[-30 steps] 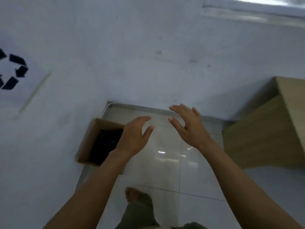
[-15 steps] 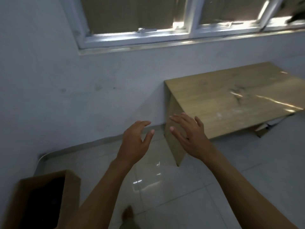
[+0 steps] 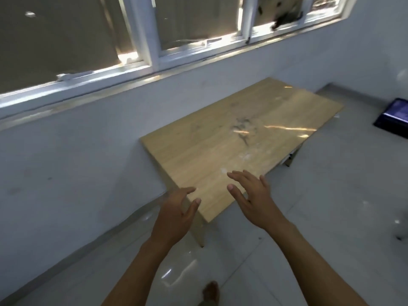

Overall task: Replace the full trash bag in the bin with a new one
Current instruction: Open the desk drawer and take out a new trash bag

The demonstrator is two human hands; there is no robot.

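Neither a bin nor a trash bag appears in the head view. My left hand is raised in front of me with relaxed, spread fingers and holds nothing. My right hand hovers beside it, palm down, fingers straight, also holding nothing. Both hands float in the air over the near corner of a low wooden table, apart from it.
The table stands against a white wall under a row of windows. A dark flat object lies on the white tiled floor at the far right. My bare foot shows at the bottom edge.
The view has swung right and upward: the cardboard box with a dark lining has left the frame at the left, and the table and windows now fill it. Both hands keep the same pose.
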